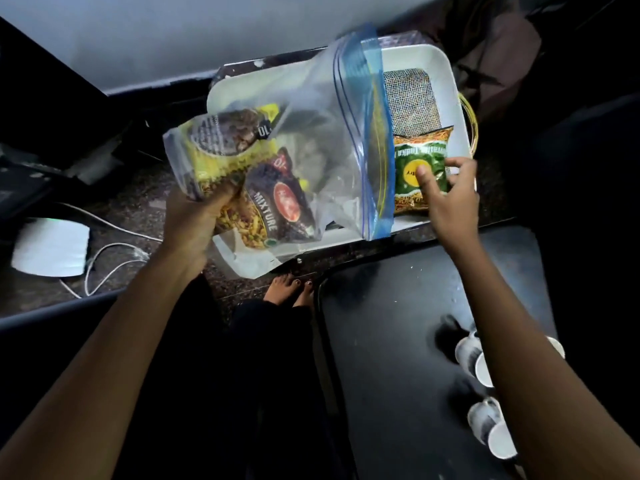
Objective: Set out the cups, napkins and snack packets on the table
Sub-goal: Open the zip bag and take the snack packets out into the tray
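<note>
My left hand (194, 220) grips the bottom of a clear zip bag (322, 133) with a blue seal, held above a white tray (429, 60). Inside the bag are a yellow snack packet (221, 143) and a dark packet marked MIXTURE (277, 202). My right hand (450, 192) pinches a green and orange snack packet (419, 161) that lies in the tray just outside the bag's mouth. Several white paper cups (485, 368) lie on their sides on the black table (398, 341) at the lower right, partly hidden by my right forearm.
The tray sits on a dark speckled floor, with a mesh-patterned packet (412, 98) at its back. A white adapter (52, 247) and cable (110, 254) lie at the left. My bare feet (294, 289) show beside the table's edge. A dark bag (495, 57) is at the upper right.
</note>
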Tool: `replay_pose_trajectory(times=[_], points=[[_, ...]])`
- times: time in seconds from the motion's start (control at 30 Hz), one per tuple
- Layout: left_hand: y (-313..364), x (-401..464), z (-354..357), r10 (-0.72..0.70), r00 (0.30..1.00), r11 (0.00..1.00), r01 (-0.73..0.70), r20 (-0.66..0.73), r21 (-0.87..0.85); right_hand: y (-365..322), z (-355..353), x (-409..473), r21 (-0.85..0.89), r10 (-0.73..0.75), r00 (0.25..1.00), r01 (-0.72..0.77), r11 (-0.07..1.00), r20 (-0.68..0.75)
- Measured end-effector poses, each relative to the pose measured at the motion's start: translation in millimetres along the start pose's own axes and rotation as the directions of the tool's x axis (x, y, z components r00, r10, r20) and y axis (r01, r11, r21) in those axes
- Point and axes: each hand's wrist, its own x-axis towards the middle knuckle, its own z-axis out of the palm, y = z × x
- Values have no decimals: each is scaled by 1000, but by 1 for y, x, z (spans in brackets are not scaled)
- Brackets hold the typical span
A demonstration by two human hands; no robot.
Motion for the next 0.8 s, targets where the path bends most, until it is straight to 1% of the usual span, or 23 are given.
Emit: replay_pose_trajectory(times=[0.07, 0.1, 0.13, 0.2, 0.27, 0.3, 0.33, 0.4, 0.43, 0.47, 0.5, 0.53, 0.57, 0.6, 0.63, 0.7, 0.77, 0.8], points=[[-1, -1, 0, 32, 999, 999, -32, 36, -4, 1, 4, 5, -123, -95, 995, 89, 988, -37], [-2, -2, 0, 44, 998, 999, -43, 51, -8, 1, 4, 7, -189, -128, 990, 115, 975, -60], [-2, -3, 1, 50, 997, 999, -50, 54, -8, 0, 3, 9, -254, -135, 987, 111, 961, -81], [-3, -4, 1, 58, 997, 998, -58, 48, -2, -3, 0, 10, -338, -85, 992, 48, 940, -96], [-2, -5, 2, 58, 996, 998, -58, 61, 2, -9, -3, 5, -358, -37, 993, -5, 934, -111], [-2, -6, 2, 57, 996, 998, -57, 76, 1, -15, -5, 1, -332, -44, 989, -6, 943, -142], [-2, -7, 2, 61, 993, 998, -61, 97, -4, -23, -7, -3, -258, -59, 981, 10, 966, -183], [-1, -10, 2, 81, 988, 997, -79, 132, -26, -43, -10, -15, -34, -94, 963, 88, 996, -253], [1, -12, 3, 87, 986, 996, -83, 143, -33, -52, -11, -21, 82, -93, 962, 118, 990, -258], [1, -14, 3, 90, 984, 996, -86, 156, -37, -62, -10, -28, 179, -91, 971, 132, 975, -223], [2, -15, 4, 94, 980, 995, -87, 175, -43, -69, -9, -34, 260, -97, 983, 137, 956, -159], [4, -16, 5, 98, 976, 995, -90, 194, -50, -78, -7, -40, 297, -115, 990, 132, 946, -76], [5, -16, 6, 103, 971, 994, -93, 215, -54, -86, -3, -45, 291, -128, 992, 119, 949, 11], [5, -17, 6, 106, 967, 994, -98, 233, -47, -92, 1, -48, 247, -129, 986, 100, 964, 102], [5, -17, 7, 105, 965, 994, -99, 242, -36, -97, 5, -50, 223, -128, 969, 79, 972, 213], [5, -16, 8, 89, 964, 996, -88, 252, -12, -106, 7, -58, 260, -86, 898, -32, 965, 432], [3, -14, 9, 67, 967, 997, -72, 245, 10, -105, 8, -63, 271, -70, 831, -100, 957, 552], [2, -12, 9, 48, 974, 999, -52, 221, 13, -104, 10, -66, 235, -30, 830, -122, 964, 557]])
